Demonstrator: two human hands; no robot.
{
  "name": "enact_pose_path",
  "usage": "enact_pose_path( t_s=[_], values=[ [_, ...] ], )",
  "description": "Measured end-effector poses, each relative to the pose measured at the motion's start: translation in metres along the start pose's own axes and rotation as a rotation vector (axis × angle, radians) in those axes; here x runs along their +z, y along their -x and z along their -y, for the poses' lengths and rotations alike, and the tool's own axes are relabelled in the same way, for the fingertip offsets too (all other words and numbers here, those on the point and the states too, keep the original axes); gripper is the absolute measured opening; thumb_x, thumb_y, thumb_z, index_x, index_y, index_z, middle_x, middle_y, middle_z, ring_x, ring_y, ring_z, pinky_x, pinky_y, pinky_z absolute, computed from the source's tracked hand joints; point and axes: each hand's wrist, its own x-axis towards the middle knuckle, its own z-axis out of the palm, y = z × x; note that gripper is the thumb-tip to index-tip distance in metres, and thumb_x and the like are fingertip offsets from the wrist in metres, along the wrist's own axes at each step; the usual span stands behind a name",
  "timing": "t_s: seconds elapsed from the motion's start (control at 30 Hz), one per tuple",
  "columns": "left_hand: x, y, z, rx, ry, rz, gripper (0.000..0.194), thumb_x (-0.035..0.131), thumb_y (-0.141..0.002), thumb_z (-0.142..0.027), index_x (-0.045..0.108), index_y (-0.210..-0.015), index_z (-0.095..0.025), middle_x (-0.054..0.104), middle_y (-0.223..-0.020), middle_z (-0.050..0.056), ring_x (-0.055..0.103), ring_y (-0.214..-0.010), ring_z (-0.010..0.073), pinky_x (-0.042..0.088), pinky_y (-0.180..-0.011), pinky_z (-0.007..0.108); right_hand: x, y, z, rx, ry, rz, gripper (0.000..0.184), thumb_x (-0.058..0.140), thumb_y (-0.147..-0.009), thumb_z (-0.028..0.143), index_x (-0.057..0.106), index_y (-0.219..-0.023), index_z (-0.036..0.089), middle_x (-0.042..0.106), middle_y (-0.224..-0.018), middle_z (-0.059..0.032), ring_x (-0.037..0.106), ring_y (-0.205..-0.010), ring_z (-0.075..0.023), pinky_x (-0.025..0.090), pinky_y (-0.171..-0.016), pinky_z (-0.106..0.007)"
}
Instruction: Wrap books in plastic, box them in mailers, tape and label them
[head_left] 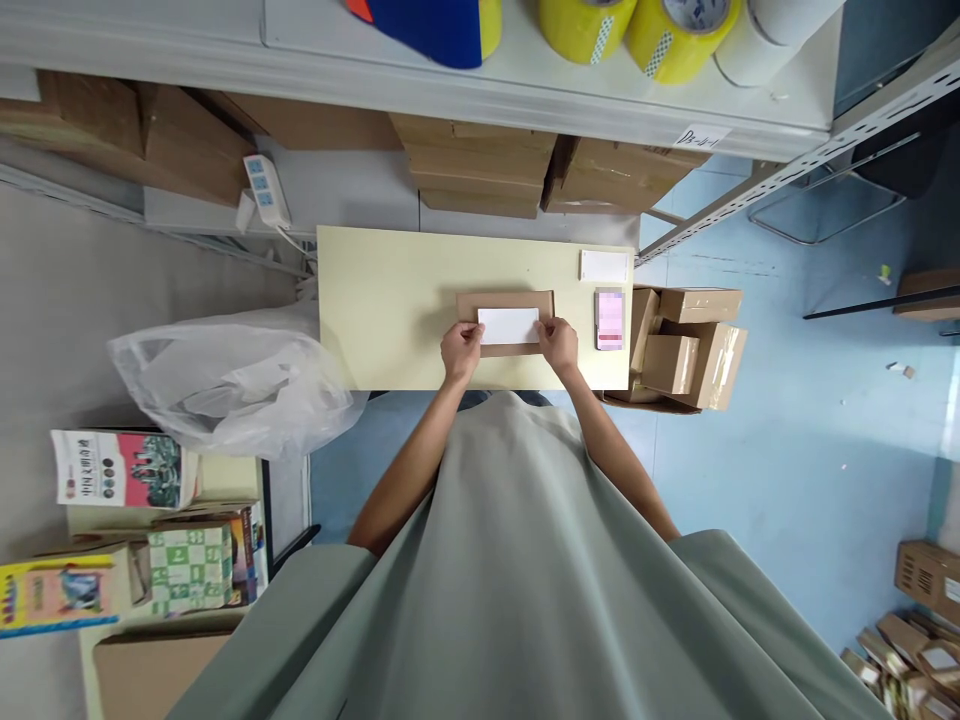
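Observation:
A flat brown cardboard box (504,299) lies on the pale yellow table (390,300) in front of me. Over it is a blank white label (508,326), held level by both hands. My left hand (461,350) pinches the label's left end between thumb and fingers. At the opposite end, my right hand (558,345) has its fingers closed on the label's edge. Whether the label is fully pressed onto the cardboard cannot be made out.
A phone (610,320) and a white slip stack (604,266) lie at the table's right end. Cartons (671,363) stand beside it on the right, a plastic bag (240,380) hangs on the left. A shelf with yellow tape rolls (679,40) spans the far side.

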Motion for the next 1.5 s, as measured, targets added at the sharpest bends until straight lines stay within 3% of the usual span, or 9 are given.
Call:
enact_pose_path(
  t_s=[0.63, 0.97, 1.3, 1.4, 1.5],
  values=[
    [0.002, 0.008, -0.015, -0.015, -0.132, -0.058, 0.017, 0.071, -0.1, -0.037, 0.076, -0.093, -0.022, 0.084, -0.102, 0.009, 0.076, -0.101, 0.0272, 0.055, -0.093, 0.036, 0.004, 0.001, 0.005, 0.022, 0.089, -0.019, 0.028, 0.056, -0.115, 0.042, 0.067, -0.099, 0.023, 0.079, -0.111, -0.0129, 0.074, -0.098, -0.0291, 0.053, -0.087, -0.036],
    [0.002, 0.007, -0.014, 0.011, -0.149, -0.067, 0.015, 0.071, -0.1, -0.035, 0.074, -0.093, -0.023, 0.084, -0.104, 0.009, 0.076, -0.102, 0.027, 0.054, -0.093, 0.035, -0.022, 0.011, -0.006, 0.091, 0.068, 0.151, 0.023, 0.077, -0.101, 0.047, 0.078, -0.091, 0.026, 0.085, -0.101, -0.0062, 0.078, -0.096, -0.0257, 0.054, -0.081, -0.032],
    [0.001, 0.002, -0.011, 0.003, -0.165, -0.056, 0.013, 0.072, -0.099, -0.035, 0.075, -0.092, -0.024, 0.084, -0.103, 0.008, 0.076, -0.103, 0.0279, 0.055, -0.094, 0.036, -0.025, -0.052, 0.026, 0.106, 0.009, 0.057, 0.017, 0.078, -0.098, 0.039, 0.081, -0.089, 0.025, 0.086, -0.106, -0.0118, 0.079, -0.101, -0.0312, 0.057, -0.085, -0.037],
    [0.0, 0.003, -0.012, 0.002, -0.168, -0.049, 0.014, 0.072, -0.099, -0.035, 0.074, -0.093, -0.024, 0.084, -0.106, 0.009, 0.076, -0.105, 0.028, 0.054, -0.094, 0.036, -0.022, -0.044, 0.029, 0.092, 0.045, 0.064, 0.015, 0.079, -0.098, 0.038, 0.082, -0.092, 0.025, 0.086, -0.108, -0.0122, 0.079, -0.102, -0.0315, 0.058, -0.088, -0.038],
    [0.0, 0.005, -0.012, 0.002, -0.17, -0.048, 0.014, 0.071, -0.1, -0.035, 0.074, -0.093, -0.024, 0.084, -0.106, 0.008, 0.076, -0.105, 0.0276, 0.054, -0.094, 0.036, -0.017, -0.017, 0.025, 0.06, 0.112, 0.159, 0.014, 0.08, -0.097, 0.038, 0.083, -0.091, 0.026, 0.086, -0.105, -0.0104, 0.079, -0.103, -0.029, 0.058, -0.09, -0.036]
  ],
)
